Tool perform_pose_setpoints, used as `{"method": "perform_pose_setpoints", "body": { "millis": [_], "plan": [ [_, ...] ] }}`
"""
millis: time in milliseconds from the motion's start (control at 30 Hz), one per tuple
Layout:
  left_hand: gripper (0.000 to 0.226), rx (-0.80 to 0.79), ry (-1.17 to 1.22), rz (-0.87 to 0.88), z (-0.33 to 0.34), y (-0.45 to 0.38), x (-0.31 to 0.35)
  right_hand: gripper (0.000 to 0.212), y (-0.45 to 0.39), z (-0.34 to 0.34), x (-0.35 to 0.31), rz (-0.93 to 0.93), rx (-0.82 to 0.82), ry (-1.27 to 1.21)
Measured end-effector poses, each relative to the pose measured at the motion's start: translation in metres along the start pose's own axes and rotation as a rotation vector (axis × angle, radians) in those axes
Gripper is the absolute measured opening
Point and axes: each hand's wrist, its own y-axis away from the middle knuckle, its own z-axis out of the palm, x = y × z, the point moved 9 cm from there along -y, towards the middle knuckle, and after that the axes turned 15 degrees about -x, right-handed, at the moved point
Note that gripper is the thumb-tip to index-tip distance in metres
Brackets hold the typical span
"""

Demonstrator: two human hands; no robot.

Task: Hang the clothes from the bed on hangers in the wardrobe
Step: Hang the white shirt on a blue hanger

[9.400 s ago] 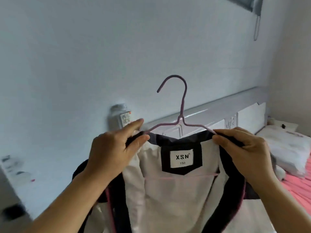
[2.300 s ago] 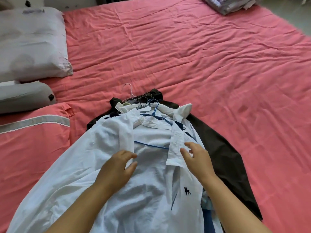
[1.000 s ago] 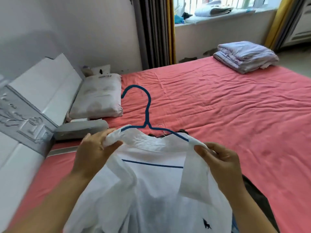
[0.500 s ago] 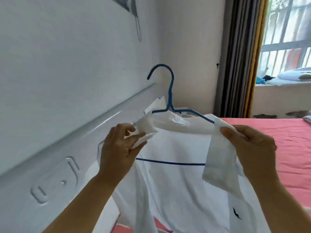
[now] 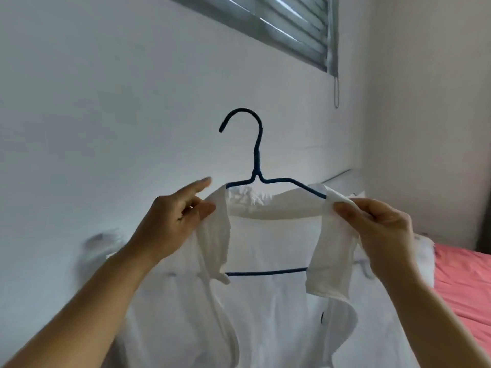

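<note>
Two hands hold a white shirt point(image 5: 268, 301) up on a blue hanger point(image 5: 257, 166) before a pale wall point(image 5: 106, 115). The left hand point(image 5: 172, 224), at nine o'clock from the collar, grips the shirt's left shoulder with curled fingers, the forefinger stretched out toward one o'clock. The right hand point(image 5: 382, 232), at three o'clock, pinches the other collar flap between thumb and fingers. The hanger's hook stands upright at twelve o'clock above the collar, its lower bar showing inside the open front. A pink bed point(image 5: 462, 282) lies at four o'clock; a vent point(image 5: 292, 30) sits at one o'clock.
</note>
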Motion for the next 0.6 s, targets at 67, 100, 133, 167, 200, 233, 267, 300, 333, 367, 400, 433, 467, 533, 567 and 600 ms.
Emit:
{"method": "perform_pose_setpoints", "body": {
  "millis": [67, 100, 133, 167, 200, 233, 267, 300, 333, 367, 400, 433, 467, 533, 567, 600],
  "plan": [
    [0.017, 0.037, -0.061, -0.044, -0.021, 0.014, 0.000, 0.009, -0.007, 0.023, -0.004, -0.018, -0.065, -0.114],
    [0.012, 0.087, -0.100, -0.063, -0.031, 0.022, -0.002, 0.009, -0.010, 0.033, -0.006, -0.024, -0.090, -0.155],
    [0.007, 0.151, -0.153, -0.085, -0.043, 0.033, -0.003, 0.011, -0.014, 0.046, -0.009, -0.031, -0.127, -0.182],
    [0.006, 0.217, -0.216, -0.111, -0.053, 0.044, -0.004, 0.013, -0.017, 0.057, -0.011, -0.045, -0.161, -0.184],
    [0.008, 0.287, -0.279, -0.144, -0.065, 0.058, -0.003, 0.016, -0.021, 0.071, -0.014, -0.061, -0.198, -0.166],
    [0.011, 0.351, -0.334, -0.175, -0.075, 0.070, -0.001, 0.019, -0.024, 0.085, -0.019, -0.074, -0.223, -0.140],
    [0.015, 0.410, -0.369, -0.215, -0.084, 0.082, 0.002, 0.022, -0.025, 0.099, -0.026, -0.092, -0.242, -0.110],
    [0.019, 0.465, -0.406, -0.260, -0.096, 0.096, 0.005, 0.025, -0.025, 0.117, -0.038, -0.125, -0.264, -0.093],
    [0.023, 0.513, -0.442, -0.299, -0.107, 0.108, 0.009, 0.027, -0.023, 0.132, -0.050, -0.165, -0.289, -0.092],
    [0.025, 0.553, -0.502, -0.337, -0.120, 0.123, 0.014, 0.028, -0.019, 0.152, -0.065, -0.209, -0.330, -0.109],
    [0.027, 0.589, -0.567, -0.360, -0.131, 0.137, 0.021, 0.030, -0.014, 0.169, -0.078, -0.253, -0.390, -0.136],
    [0.027, 0.617, -0.617, -0.381, -0.142, 0.151, 0.026, 0.039, -0.007, 0.184, -0.092, -0.300, -0.481, -0.158],
    [0.027, 0.657, -0.656, -0.424, -0.156, 0.171, 0.033, 0.052, 0.002, 0.204, -0.107, -0.356, -0.603, -0.193],
    [0.026, 0.729, -0.696, -0.507, -0.178, 0.206, 0.043, 0.068, 0.021, 0.232, -0.127, -0.428, -0.833, -0.216],
    [0.025, 0.746, -0.751, -0.534, -0.192, 0.228, 0.056, 0.063, 0.032, 0.250, -0.139, -0.450, -0.928, -0.229],
    [0.025, 0.742, -0.754, -0.537, -0.197, 0.237, 0.060, 0.050, 0.038, 0.255, -0.141, -0.465, -0.969, -0.208]
  ]
}}
